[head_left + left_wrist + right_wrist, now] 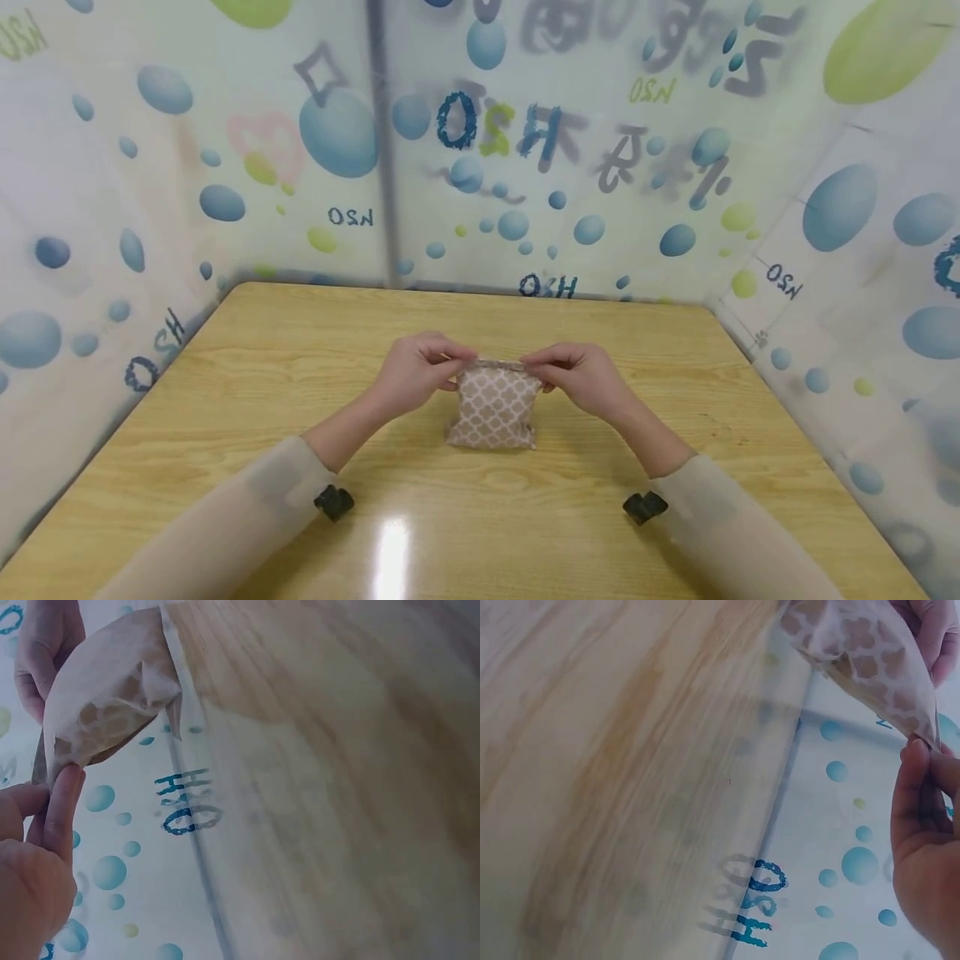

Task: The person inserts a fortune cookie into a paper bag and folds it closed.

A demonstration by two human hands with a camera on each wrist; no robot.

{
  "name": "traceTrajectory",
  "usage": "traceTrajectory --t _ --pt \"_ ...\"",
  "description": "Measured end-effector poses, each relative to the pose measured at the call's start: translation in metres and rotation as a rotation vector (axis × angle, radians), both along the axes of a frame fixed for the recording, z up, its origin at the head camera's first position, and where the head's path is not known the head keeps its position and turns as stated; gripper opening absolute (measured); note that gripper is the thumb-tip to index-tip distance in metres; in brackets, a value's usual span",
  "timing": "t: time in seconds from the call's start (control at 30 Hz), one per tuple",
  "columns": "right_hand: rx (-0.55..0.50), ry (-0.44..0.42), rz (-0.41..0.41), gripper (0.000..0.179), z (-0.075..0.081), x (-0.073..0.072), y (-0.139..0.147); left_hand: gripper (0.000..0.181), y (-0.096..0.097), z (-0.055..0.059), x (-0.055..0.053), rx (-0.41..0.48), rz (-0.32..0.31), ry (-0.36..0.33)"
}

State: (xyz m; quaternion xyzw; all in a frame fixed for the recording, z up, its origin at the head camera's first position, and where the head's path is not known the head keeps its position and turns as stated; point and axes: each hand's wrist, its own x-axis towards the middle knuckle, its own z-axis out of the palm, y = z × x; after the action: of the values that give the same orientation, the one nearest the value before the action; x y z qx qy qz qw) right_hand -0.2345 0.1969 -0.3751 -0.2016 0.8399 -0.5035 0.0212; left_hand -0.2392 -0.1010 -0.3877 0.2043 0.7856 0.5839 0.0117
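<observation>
A small patterned pouch (497, 408), beige-brown with a white lattice print, stands on the table between both hands. Its top edge looks folded over. My left hand (420, 372) pinches the top left corner between thumb and fingers. At the top right corner, my right hand (581, 377) does the same. In the left wrist view the pouch (112, 682) looks plump, with the left hand (37, 862) gripping its edge. The right wrist view shows the printed side of the pouch (870, 656) and the right hand (926, 825) pinching a corner. Whatever the pouch contains is hidden.
A light wooden table (262, 358) extends around the hands, with a glare spot near its front. Printed curtain walls (465, 217) with bubbles and lettering enclose its back and sides. Dark clips (333, 502) sit at both sleeve cuffs.
</observation>
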Motion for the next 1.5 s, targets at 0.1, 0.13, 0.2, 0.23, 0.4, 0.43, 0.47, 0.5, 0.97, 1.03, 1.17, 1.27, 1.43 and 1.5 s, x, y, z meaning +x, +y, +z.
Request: traceTrajectory --t 0.1,0.13,0.2,0.23,0.4,0.43,0.47,0.5,0.97,1.03,1.17,1.27,1.43,1.5 --pt "0.011 0.025 0.004 0.021 0.001 0.0 0.001 0.018 0.0 0.001 0.0 0.006 -0.015 0.006" --pt "0.009 0.015 0.001 0.02 0.001 0.0 0.001 0.018 0.0 0.001 0.0 0.008 -0.02 0.001" --pt "0.001 -0.011 -0.003 0.02 0.001 -0.002 0.002 0.018 0.0 0.002 0.0 0.009 -0.022 -0.021" --pt "-0.005 -0.026 -0.003 0.021 0.0 -0.003 0.002 0.018 -0.001 0.002 0.0 0.013 -0.021 -0.03" --pt "-0.051 -0.061 0.027 0.024 -0.002 -0.004 0.003 0.021 -0.003 0.003 0.0 0.041 -0.032 -0.071" --pt "-0.051 -0.053 0.034 0.024 -0.002 -0.003 0.003 0.021 -0.004 0.003 0.0 0.044 -0.036 -0.069" --pt "-0.05 -0.044 0.04 0.023 -0.003 -0.003 0.004 0.021 -0.004 0.003 0.0 0.043 -0.04 -0.068" --pt "-0.046 -0.034 0.043 0.022 -0.003 -0.003 0.004 0.02 -0.004 0.003 0.0 0.04 -0.043 -0.06" --pt "0.03 -0.035 0.018 0.022 -0.005 -0.003 0.001 0.028 0.009 0.004 -0.004 -0.109 -0.07 0.02" --pt "0.047 -0.024 0.013 0.024 -0.005 -0.004 -0.001 0.023 0.011 0.003 -0.005 -0.131 -0.06 0.069" --pt "0.065 0.034 0.012 0.023 -0.004 -0.005 -0.005 0.019 0.014 0.001 -0.004 -0.124 -0.031 0.128" --pt "0.063 0.055 -0.01 0.019 -0.002 -0.006 -0.007 0.018 0.015 0.001 -0.005 -0.111 -0.025 0.138" --pt "0.04 -0.03 -0.014 0.022 0.0 -0.009 -0.005 0.018 0.011 -0.001 -0.008 -0.037 -0.021 -0.011" --pt "0.011 -0.08 0.005 0.025 -0.001 -0.011 -0.003 0.019 0.008 -0.001 -0.009 -0.011 -0.006 -0.077"
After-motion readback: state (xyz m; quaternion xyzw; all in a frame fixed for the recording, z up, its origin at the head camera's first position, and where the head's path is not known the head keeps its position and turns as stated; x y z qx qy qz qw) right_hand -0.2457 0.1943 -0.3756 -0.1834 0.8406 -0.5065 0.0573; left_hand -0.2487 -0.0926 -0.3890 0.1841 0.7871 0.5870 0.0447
